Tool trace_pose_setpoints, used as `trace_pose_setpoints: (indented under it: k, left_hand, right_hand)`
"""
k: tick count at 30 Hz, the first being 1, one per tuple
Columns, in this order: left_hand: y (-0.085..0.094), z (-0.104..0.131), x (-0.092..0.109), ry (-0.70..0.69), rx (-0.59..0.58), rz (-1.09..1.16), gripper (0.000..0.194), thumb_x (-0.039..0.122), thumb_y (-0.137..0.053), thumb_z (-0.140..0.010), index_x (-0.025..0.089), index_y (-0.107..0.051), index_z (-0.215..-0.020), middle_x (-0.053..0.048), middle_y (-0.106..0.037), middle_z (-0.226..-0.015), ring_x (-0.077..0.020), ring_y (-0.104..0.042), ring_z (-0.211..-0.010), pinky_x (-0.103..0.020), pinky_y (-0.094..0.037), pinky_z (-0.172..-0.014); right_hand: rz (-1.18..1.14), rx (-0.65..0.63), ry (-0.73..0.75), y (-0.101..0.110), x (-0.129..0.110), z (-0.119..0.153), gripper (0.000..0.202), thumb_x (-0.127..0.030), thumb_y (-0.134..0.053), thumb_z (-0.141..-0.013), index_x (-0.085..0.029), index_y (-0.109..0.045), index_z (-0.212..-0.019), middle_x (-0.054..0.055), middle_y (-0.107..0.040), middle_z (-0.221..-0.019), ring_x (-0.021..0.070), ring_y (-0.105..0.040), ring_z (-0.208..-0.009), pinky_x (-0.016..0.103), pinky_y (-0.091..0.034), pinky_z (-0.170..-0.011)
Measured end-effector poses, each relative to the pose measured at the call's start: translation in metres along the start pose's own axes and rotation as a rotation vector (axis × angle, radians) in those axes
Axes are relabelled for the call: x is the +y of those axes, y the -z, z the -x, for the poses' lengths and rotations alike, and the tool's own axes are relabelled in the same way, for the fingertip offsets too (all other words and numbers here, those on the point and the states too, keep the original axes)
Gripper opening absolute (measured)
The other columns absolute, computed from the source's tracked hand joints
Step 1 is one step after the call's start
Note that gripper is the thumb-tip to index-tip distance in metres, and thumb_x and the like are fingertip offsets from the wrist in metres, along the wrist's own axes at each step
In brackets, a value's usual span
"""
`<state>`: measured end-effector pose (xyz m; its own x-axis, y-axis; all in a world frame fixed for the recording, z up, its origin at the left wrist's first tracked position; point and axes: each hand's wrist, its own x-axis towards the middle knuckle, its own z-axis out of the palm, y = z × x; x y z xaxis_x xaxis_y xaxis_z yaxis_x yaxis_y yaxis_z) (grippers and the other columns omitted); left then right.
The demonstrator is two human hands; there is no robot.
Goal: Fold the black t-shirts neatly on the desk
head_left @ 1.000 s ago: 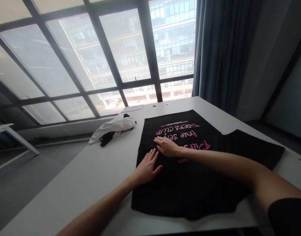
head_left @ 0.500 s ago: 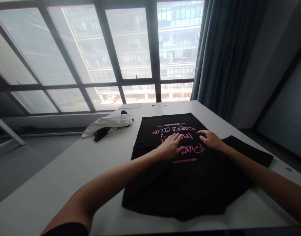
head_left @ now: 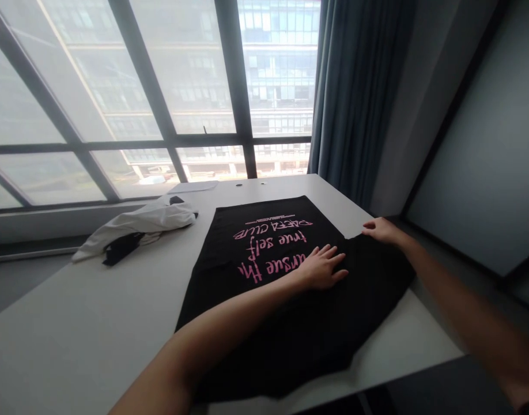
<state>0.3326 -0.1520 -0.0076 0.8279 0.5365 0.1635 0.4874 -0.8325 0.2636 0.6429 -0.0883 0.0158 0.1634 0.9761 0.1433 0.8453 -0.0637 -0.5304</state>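
Observation:
A black T-shirt (head_left: 230,248) with pink lettering lies spread on the white table, its print upside down to me. My left hand (head_left: 322,268) rests flat on the shirt beside the print, fingers spread, covering part of the lettering. At the shirt's upper right, my right hand (head_left: 380,230) is pinched on the edge of the sleeve, close to the table's right side. The part of the shirt under my left forearm is hidden.
A crumpled white and black garment (head_left: 147,222) lies at the table's left. A flat white sheet (head_left: 193,187) is at the far edge of the white table (head_left: 95,323). Behind stand windows and a blue-grey curtain (head_left: 351,104).
My view has turned to the right. My right hand has moved right from the print to the sleeve and closed on it. My left hand has slid right across the shirt.

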Motion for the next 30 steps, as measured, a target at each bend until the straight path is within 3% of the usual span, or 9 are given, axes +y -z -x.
trace_pose_setpoints:
  k: [4, 9, 18, 27, 30]
  left_hand:
    - [-0.014, 0.001, -0.001, 0.007, 0.009, 0.025, 0.065, 0.063, -0.037, -0.1, 0.027, -0.041, -0.154, -0.009, -0.03, -0.164, -0.0326, -0.021, -0.153, -0.057, -0.017, -0.123]
    - [-0.016, 0.002, -0.003, 0.003, 0.013, 0.037, 0.062, 0.061, -0.04, -0.1, 0.028, -0.043, -0.153, -0.008, -0.03, -0.164, -0.0321, -0.021, -0.153, -0.057, -0.016, -0.123]
    - [-0.013, 0.002, -0.005, 0.012, 0.01, 0.024, 0.059, 0.057, -0.04, -0.101, 0.029, -0.043, -0.153, -0.006, -0.03, -0.164, -0.0309, -0.021, -0.153, -0.056, -0.016, -0.124]
    - [-0.009, 0.002, -0.001, 0.021, -0.011, 0.039, 0.058, 0.055, -0.04, -0.102, 0.028, -0.044, -0.153, -0.007, -0.031, -0.164, -0.0307, -0.021, -0.153, -0.056, -0.016, -0.124]
    - [-0.012, 0.001, -0.002, 0.012, 0.004, 0.056, 0.056, 0.054, -0.04, -0.102, 0.028, -0.045, -0.152, -0.007, -0.031, -0.164, -0.0306, -0.021, -0.153, -0.056, -0.016, -0.124]
  right_hand:
    - [0.058, -0.006, -0.106, 0.009, 0.024, -0.003, 0.047, -0.029, -0.081, -0.071, -0.008, -0.076, -0.113, 0.02, -0.073, -0.118, 0.03, -0.07, -0.109, 0.032, -0.054, -0.092]
    - [0.11, -0.071, -0.204, 0.024, 0.043, 0.007, 0.037, -0.029, -0.084, -0.068, -0.011, -0.079, -0.1, 0.016, -0.076, -0.106, 0.0291, -0.072, -0.1, 0.032, -0.054, -0.086]
    - [0.13, -0.131, -0.208, 0.027, 0.046, 0.016, 0.017, -0.028, -0.084, -0.069, -0.014, -0.078, -0.078, 0.007, -0.077, -0.08, 0.0209, -0.072, -0.081, 0.025, -0.052, -0.07]
    - [0.201, -0.13, -0.278, 0.029, 0.057, 0.019, 0.021, -0.031, -0.088, -0.062, -0.017, -0.072, -0.067, 0.007, -0.073, -0.073, 0.0234, -0.072, -0.08, 0.028, -0.054, -0.07]
    - [0.23, -0.129, -0.318, 0.031, 0.06, 0.019, 0.022, -0.033, -0.086, -0.065, -0.017, -0.07, -0.063, 0.009, -0.073, -0.074, 0.0256, -0.071, -0.081, 0.032, -0.055, -0.072]
